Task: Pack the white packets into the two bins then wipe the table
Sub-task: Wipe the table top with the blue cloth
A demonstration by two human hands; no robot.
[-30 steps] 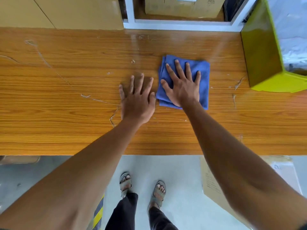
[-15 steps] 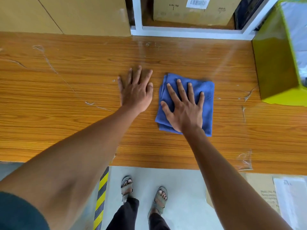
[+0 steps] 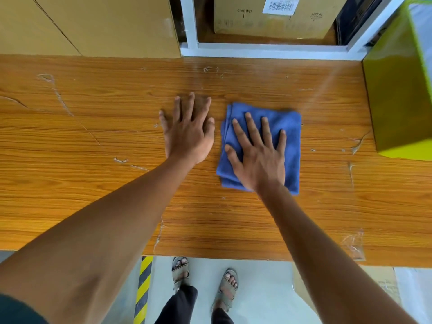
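A blue cloth, folded into a thick square with layered edges showing along its left side, is laid flat on the wooden table, about midway between the near and far edges and right of centre. It's pressed down by the right hand, fingers straight and spread, nothing gripped. The left hand is laid flat on the bare wood just beside the cloth's left edge, fingers straight too, not touching the cloth.

A yellow-green bin is seen at the right end of the surface; its inside can't be made out. The wood grain is scuffed with pale scratches and bits of tape residue.

Writing-wise: a cardboard box behind the far edge carries a white barcode label, and "G.WT. (kg)" can just about be read printed on it. The rest is too blurry.

Compared with half a second ago, hardly anything is changed: cloth and both hands are kept in much the same spots, still flat.
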